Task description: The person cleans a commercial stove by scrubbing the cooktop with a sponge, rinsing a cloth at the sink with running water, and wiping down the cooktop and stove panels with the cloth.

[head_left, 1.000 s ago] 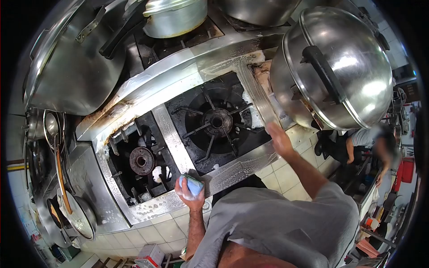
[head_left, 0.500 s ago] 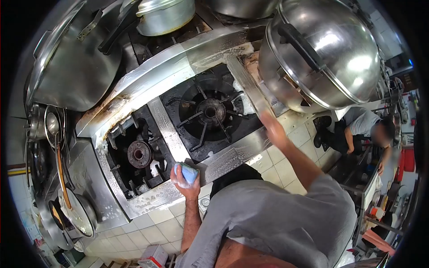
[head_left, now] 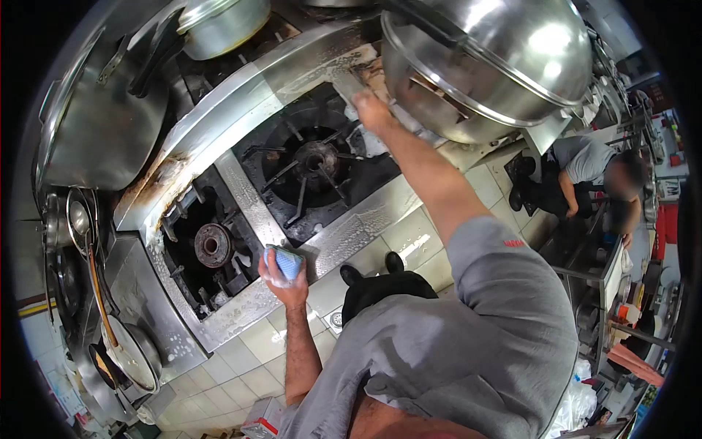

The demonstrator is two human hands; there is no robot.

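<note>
My left hand (head_left: 285, 282) is closed around a soapy blue sponge (head_left: 289, 263) with a greenish edge, at the front rim of the stove (head_left: 344, 241). Foam clings to the fingers. My right hand (head_left: 373, 111) reaches to the metal strip right of the middle burner (head_left: 319, 162), close to the large domed steel pot. Its fingers are blurred and partly turned away, so anything under them is hidden. White suds (head_left: 374, 143) lie beside that burner. A round rusty burner (head_left: 213, 244) sits to the left, and soapy film covers the steel rim.
A domed steel pot (head_left: 504, 58) with a black handle stands on the right. A big steel pan (head_left: 102, 132) and a lidded pot (head_left: 223, 29) are behind the stove. Ladles and pans (head_left: 124, 351) hang or stand at left. Another person (head_left: 585, 175) bends at a counter on the right.
My right hand has moved from the front rim toward the back along the right metal strip. The left hand stays on the front rim with the sponge. The view has shifted a little.
</note>
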